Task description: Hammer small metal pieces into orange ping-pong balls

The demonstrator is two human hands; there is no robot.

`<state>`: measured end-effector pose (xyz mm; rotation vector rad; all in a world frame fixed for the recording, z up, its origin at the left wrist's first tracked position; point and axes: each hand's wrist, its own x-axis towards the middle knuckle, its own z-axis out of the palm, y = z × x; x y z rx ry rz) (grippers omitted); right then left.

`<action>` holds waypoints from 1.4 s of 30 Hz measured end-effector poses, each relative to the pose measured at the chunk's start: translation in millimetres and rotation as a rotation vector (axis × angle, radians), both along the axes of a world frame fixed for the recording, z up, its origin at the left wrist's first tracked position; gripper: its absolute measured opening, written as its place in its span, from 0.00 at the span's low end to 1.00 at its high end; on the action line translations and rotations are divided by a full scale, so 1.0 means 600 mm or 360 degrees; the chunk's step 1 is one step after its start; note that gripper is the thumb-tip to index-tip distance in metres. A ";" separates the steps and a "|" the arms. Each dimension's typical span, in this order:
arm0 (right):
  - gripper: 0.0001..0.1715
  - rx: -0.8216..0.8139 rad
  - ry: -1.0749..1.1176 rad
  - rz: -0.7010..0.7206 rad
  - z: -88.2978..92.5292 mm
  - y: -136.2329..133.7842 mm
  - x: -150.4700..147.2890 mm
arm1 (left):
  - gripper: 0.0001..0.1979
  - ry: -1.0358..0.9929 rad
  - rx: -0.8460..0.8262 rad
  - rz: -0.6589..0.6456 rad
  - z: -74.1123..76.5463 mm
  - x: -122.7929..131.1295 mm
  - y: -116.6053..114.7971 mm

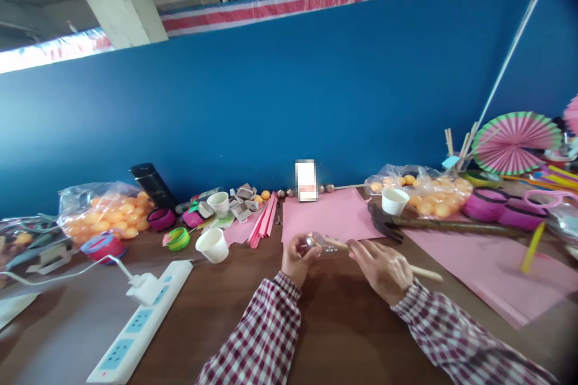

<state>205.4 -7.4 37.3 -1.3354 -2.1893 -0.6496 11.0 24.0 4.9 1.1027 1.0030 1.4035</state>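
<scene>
A: Your left hand (300, 258) is nearly closed, thumb against fingers, pinching a clear wrapper (329, 245). Something shiny shows at your fingertips, too small to make out.

B: And your right hand?

A: Your right hand (383, 267) lies palm down over a stick (427, 274), holding it with fingers together and only slightly bent. Your thumb is hidden, so how tightly you grip can't be told.

B: Where does the stick sit, then?

A: In front of you, slanting beneath your right hand. One end seems to meet the wrapper between your hands; the other pokes out on your right, past your wrist. You have both over the table (334, 331), by the near edge of a pink sheet (329, 213).

B: What else is around you?

A: Beyond your right hand lies a hammer (383, 225), its head over the sheet's right corner, with a white cup (395, 201) just behind it. Behind the hammer's handle you have a bag of orange balls (438, 195).

B: To your left?

A: Pink strips (264, 222) beside the sheet, another white cup (212, 246), and nearer you a power strip (139, 322) with a plug (144, 289) in it.
</scene>
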 end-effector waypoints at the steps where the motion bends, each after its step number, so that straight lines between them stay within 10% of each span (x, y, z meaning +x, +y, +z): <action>1: 0.13 0.0003 -0.0008 -0.0006 0.000 0.000 0.000 | 0.21 0.0001 0.0001 0.0012 0.000 0.000 0.000; 21: 0.15 -0.0292 -0.0029 -0.0518 -0.030 0.046 0.040 | 0.21 -0.0434 -0.0133 -0.0048 0.002 -0.005 -0.001; 42: 0.16 -0.0545 -0.0028 -0.0577 -0.044 0.063 0.046 | 0.15 -0.0634 -0.0194 -0.0183 0.021 -0.004 -0.013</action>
